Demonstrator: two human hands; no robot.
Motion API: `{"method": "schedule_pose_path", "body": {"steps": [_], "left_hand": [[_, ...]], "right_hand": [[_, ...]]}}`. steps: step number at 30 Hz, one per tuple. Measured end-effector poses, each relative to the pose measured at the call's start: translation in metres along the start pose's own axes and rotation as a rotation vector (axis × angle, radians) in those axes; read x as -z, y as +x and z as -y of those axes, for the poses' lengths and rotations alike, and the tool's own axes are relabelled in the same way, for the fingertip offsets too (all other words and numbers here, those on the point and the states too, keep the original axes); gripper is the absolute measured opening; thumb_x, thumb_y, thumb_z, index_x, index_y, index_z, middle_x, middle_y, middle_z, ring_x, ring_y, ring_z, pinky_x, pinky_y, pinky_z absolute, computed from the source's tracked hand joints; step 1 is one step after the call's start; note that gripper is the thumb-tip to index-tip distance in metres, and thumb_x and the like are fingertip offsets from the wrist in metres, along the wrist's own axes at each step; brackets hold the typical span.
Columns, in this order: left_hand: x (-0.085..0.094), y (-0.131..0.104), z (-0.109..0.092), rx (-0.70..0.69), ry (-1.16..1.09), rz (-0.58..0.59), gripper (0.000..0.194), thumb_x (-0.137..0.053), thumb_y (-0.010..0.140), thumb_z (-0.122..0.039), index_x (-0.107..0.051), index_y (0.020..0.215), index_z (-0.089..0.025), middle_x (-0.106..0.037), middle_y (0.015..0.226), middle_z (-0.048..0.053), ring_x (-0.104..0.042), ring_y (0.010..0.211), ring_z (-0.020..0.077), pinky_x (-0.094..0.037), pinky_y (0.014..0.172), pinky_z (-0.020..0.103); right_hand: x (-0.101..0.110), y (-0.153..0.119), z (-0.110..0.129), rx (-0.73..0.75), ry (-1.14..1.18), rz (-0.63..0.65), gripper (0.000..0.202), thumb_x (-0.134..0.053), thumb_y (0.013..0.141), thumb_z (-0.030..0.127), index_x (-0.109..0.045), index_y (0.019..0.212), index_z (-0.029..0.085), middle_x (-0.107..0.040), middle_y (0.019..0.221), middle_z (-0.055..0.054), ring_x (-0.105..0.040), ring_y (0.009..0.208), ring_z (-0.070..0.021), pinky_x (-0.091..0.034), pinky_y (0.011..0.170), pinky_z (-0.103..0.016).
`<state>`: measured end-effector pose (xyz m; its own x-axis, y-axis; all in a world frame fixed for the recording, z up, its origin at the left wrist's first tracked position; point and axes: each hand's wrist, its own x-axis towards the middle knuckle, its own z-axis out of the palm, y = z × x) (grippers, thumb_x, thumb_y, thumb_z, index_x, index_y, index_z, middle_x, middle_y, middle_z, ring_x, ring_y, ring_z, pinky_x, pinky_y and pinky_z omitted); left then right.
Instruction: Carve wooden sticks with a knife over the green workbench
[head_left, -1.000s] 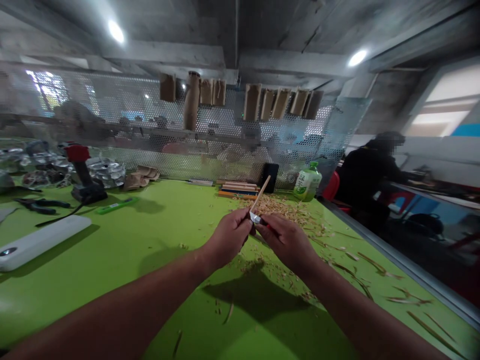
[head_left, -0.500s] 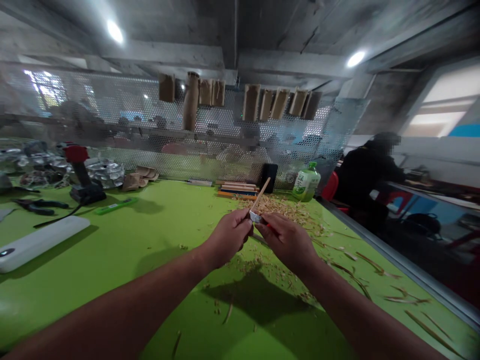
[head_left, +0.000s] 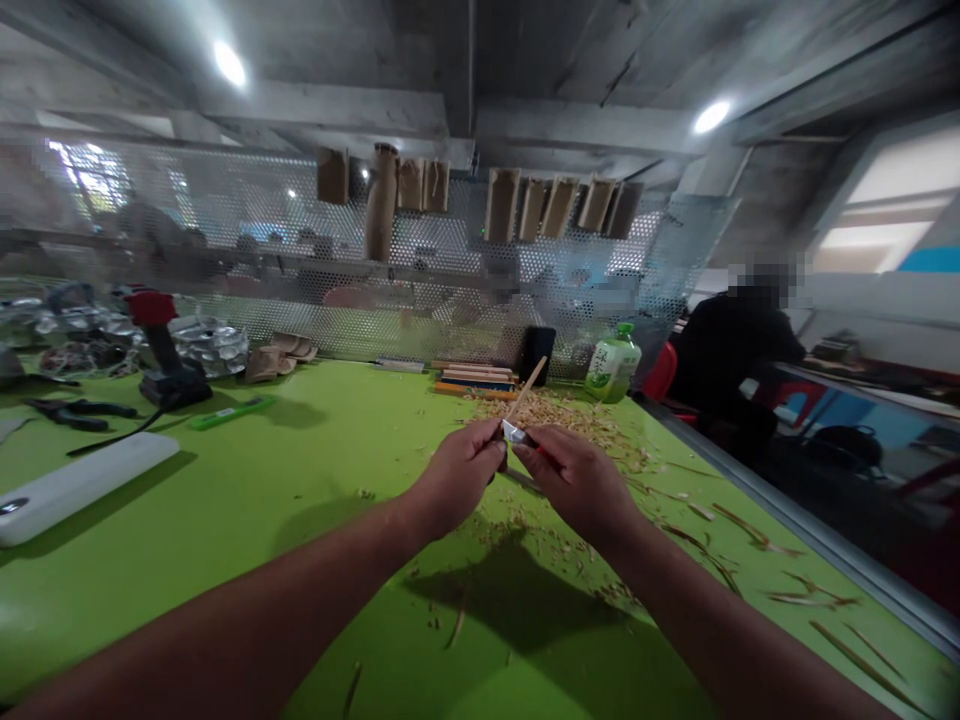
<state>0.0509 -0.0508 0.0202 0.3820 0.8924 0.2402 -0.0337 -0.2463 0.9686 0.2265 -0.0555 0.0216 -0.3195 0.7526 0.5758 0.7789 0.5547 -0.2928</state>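
Over the middle of the green table point(head_left: 247, 520), my left hand point(head_left: 463, 470) is closed around a thin bamboo stick point(head_left: 531, 382), which slants up and away to the right. My right hand point(head_left: 581, 485) grips a knife point(head_left: 514, 433) with a bit of red showing at its handle. The silvery blade lies against the stick right by my left thumb. Most of the knife's handle and the stick's lower end are hidden by my fingers. Pale shavings point(head_left: 577, 420) are heaped just beyond my hands.
At the back stand a green-labelled bottle point(head_left: 613, 365), a dark phone point(head_left: 538, 350) and a stack of wooden strips point(head_left: 476, 378). On the left are a cordless drill point(head_left: 161, 345), pliers point(head_left: 79, 412), a green cutter point(head_left: 232, 412) and a white bar point(head_left: 90, 485). A person point(head_left: 739, 350) sits at right.
The stick and the knife have shifted very slightly to the right, and the stick's angle leans a little more. Both hands keep their hold.
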Motion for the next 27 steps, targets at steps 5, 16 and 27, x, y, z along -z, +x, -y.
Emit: {"method": "schedule_pose_path", "body": {"steps": [5, 16, 27], "left_hand": [[-0.002, -0.001, -0.001, -0.029, 0.053, -0.020, 0.014, -0.049, 0.086, -0.031, -0.055, 0.084, -0.019, -0.038, 0.057, -0.006, -0.029, 0.048, 0.0076, -0.022, 0.045, 0.020], [-0.002, -0.001, 0.001, 0.014, 0.006, 0.021, 0.015, -0.048, 0.087, -0.033, -0.052, 0.082, -0.020, -0.037, 0.059, -0.006, -0.028, 0.046, 0.0066, -0.022, 0.043, 0.019], [-0.004, -0.006, -0.003, 0.093, -0.084, 0.047, 0.016, -0.049, 0.087, -0.030, -0.050, 0.077, -0.017, -0.043, 0.066, -0.004, -0.030, 0.044, 0.0034, -0.021, 0.040, 0.018]], "right_hand": [[0.001, 0.002, -0.004, -0.042, -0.026, -0.042, 0.030, -0.044, 0.094, 0.042, -0.066, 0.097, 0.021, -0.066, 0.092, -0.008, -0.059, 0.082, -0.0197, -0.044, 0.072, -0.029], [0.002, 0.003, -0.001, -0.014, -0.057, -0.048, 0.030, -0.044, 0.094, 0.042, -0.065, 0.091, 0.021, -0.065, 0.087, -0.007, -0.058, 0.079, -0.0189, -0.042, 0.069, -0.028], [0.023, 0.013, -0.036, -0.193, -0.046, -0.320, 0.036, -0.043, 0.093, 0.047, -0.060, 0.079, 0.019, -0.056, 0.067, -0.002, -0.050, 0.063, -0.0160, -0.033, 0.058, -0.026]]}}
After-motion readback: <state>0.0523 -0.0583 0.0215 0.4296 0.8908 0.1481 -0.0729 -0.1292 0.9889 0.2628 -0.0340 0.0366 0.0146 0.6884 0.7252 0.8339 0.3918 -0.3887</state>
